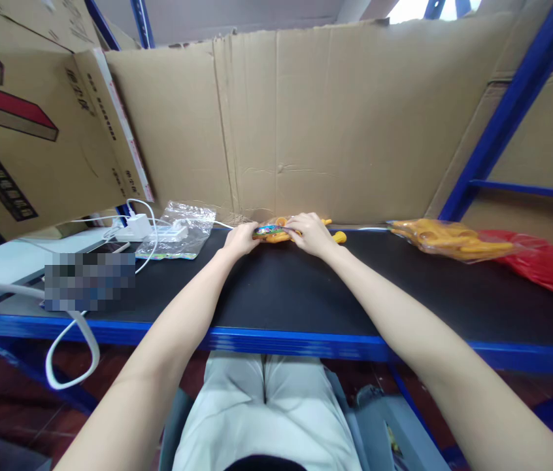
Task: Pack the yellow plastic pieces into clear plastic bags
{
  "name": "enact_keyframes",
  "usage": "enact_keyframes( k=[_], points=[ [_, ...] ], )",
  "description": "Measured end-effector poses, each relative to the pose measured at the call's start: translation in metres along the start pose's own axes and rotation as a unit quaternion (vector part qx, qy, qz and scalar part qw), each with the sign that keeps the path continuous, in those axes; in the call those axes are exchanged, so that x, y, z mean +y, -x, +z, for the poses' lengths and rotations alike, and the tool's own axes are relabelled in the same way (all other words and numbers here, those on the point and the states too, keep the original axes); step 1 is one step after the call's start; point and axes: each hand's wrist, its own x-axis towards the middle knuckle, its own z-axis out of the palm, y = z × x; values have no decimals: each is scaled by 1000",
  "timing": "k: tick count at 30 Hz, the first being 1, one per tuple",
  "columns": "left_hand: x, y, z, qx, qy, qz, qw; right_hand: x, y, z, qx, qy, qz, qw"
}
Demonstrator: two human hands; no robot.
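Both my arms reach far forward over a black tabletop [276,294] with a blue front edge. My left hand [240,238] and my right hand [310,233] meet at the back of the table, fingers curled onto a small packet [271,231] with a colourful printed card and orange plastic pieces inside. An orange piece [339,237] pokes out just right of my right hand. The packet lies on the table against a tall cardboard wall [306,124].
A clear bag of orange plastic parts [448,239] lies at the right, with a red plastic bag [546,265] beyond it. At the left are empty clear bags [178,230], a white power strip with chargers [142,229], white cables and a printed carton [26,124]. Blue shelf uprights [506,111] stand at the right.
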Motion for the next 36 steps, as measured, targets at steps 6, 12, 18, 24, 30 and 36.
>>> enact_keyframes(
  k=[6,12,18,24,30,36],
  points=[
    [-17,1,-3,18,-11,-57,998,11,0,-5,52,57,47,996],
    [-9,1,-8,42,-44,-74,995,12,0,-9,88,66,98,989],
    [2,0,-5,57,9,-99,993,13,-4,-9,150,-144,209,956],
    [2,-6,9,29,345,-132,929,15,-16,-6,183,-490,329,786],
    [21,-12,7,85,603,-125,783,13,-22,-8,313,-479,251,781],
    [34,-14,9,117,632,-91,760,6,-23,-12,351,-459,221,786]
  ],
)
